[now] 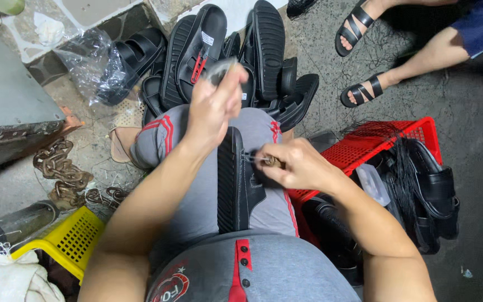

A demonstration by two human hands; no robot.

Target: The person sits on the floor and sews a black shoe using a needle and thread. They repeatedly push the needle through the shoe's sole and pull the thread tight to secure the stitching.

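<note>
Sandal pile point(241, 56) ahead, red crate point(389, 140) rightward

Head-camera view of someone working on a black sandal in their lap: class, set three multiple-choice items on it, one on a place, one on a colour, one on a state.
1. Where does the black sandal rest?
A. on the person's lap
B. in the yellow basket
C. on the grey slab

2. What colour is the crate beside the right hand?
A. blue
B. red
C. white

3. How is the left hand placed?
A. flat on the floor
B. inside the crate
C. raised above the knee, fingers pinched

Answers: 1 A, the sandal lies along the grey shorts between the thighs. 2 B, its mesh wall is red. 3 C, it is lifted, clear of the sandal.
</note>
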